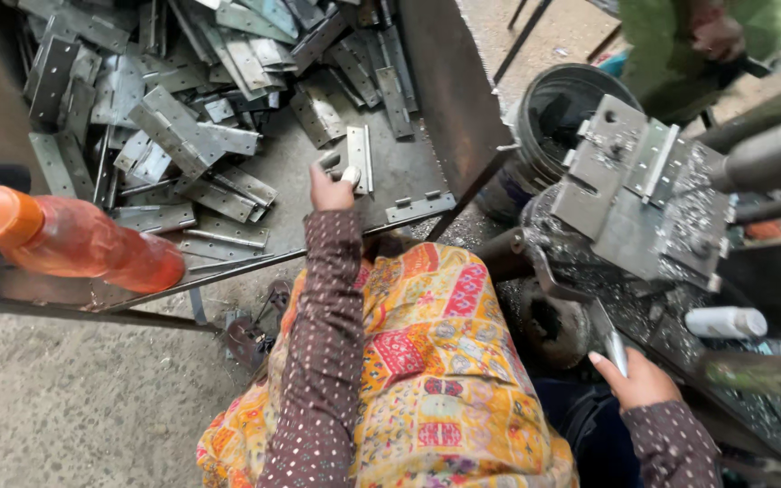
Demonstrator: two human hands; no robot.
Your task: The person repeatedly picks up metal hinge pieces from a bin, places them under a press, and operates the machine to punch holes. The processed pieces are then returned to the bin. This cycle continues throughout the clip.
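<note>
We see the left hand [332, 188] stretched into the metal tray [409, 172], fingers curled about a small hinge plate [359, 159] at the near edge of the heap of hinge plates [183, 117]. The right hand [636, 380], well apart from the tray, grips a thin metal strip [609, 336] just below the drilling jig [644, 194]. An orange bottle [70, 239] lies on the tray's near rim.
</note>
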